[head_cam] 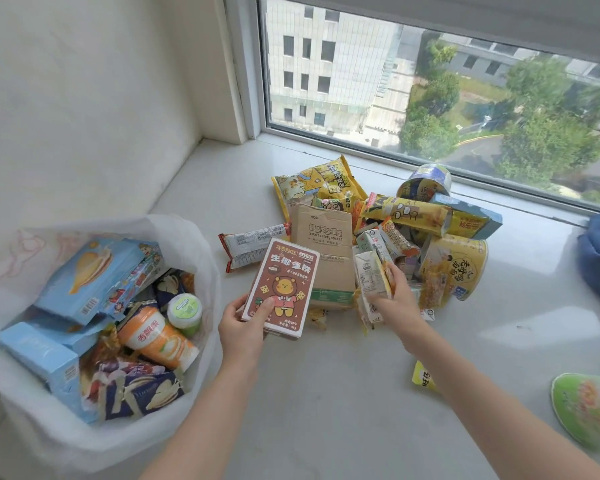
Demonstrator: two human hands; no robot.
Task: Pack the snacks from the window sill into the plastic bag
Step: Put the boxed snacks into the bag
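We see both bare forearms reaching forward over the pale stone window sill. Our left hand grips the lower edge of a brown-and-white cardboard snack box with a cartoon bear, thumb on its printed face and fingers curled behind, holding it above the sill between the heap and the bag. Our right hand is palm down, fingers curled round a small white drink carton at the near edge of the heap of yellow snack packets and tubs under the window. The translucent white plastic bag stands open at the left, already holding blue boxes, an orange-and-white cup and dark wrappers.
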